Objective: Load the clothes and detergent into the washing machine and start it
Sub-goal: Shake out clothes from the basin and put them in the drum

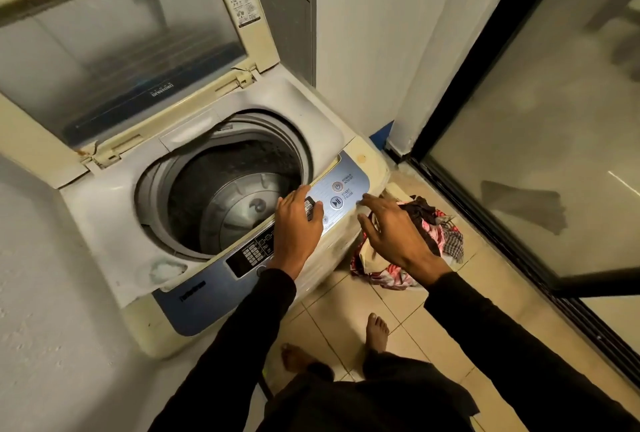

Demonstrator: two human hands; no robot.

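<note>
A white top-loading washing machine (114, 220) fills the left of the view, its lid (121, 40) standing up. The steel drum (239, 203) shows no clothes inside. A pile of clothes (446, 227) in red, white and dark prints lies on the floor to the right of the machine. My left hand (299, 220) rests flat on the blue control panel (343, 185), fingers spread, holding nothing. My right hand (391, 227) hovers with fingers apart just above the pile, by the machine's right corner. No detergent is in sight.
A white wall runs behind and left of the machine. A black-framed glass sliding door (540, 140) stands at the right. The floor (349, 320) is beige tile, and my bare feet (377, 331) stand on it in front of the machine.
</note>
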